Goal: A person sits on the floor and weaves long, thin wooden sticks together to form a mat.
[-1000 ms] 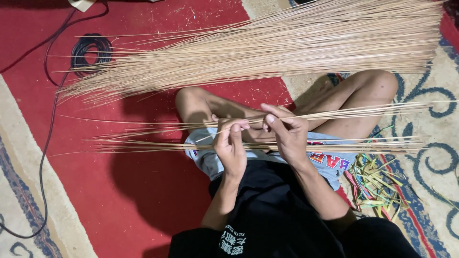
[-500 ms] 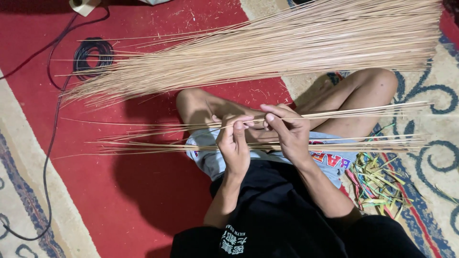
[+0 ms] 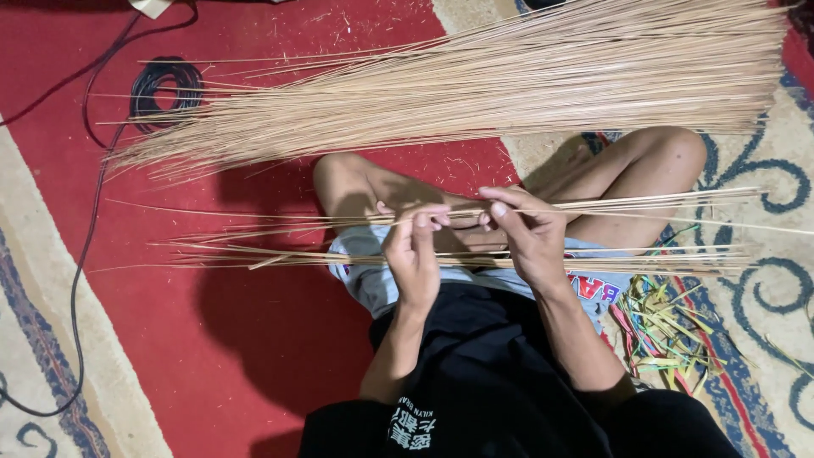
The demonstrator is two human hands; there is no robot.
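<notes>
Red carpet [image 3: 254, 339] lies under crossed legs. Both hands pinch one thin tan stick [image 3: 593, 208] that runs sideways: left hand [image 3: 413, 254] and right hand [image 3: 530, 233] close together.

Tan sticks [image 3: 475, 93], red carpet [image 3: 254, 339] with blue scrolls, black shirt [image 3: 492, 382].

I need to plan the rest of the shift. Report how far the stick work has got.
Looks done: a small batch of thin sticks lies across the lap, with a heap of green leaf strips beside the knee. In hand: the left hand and right hand pinch one thin stick between the fingertips. Left: the large sheaf of sticks on the red carpet.
</notes>
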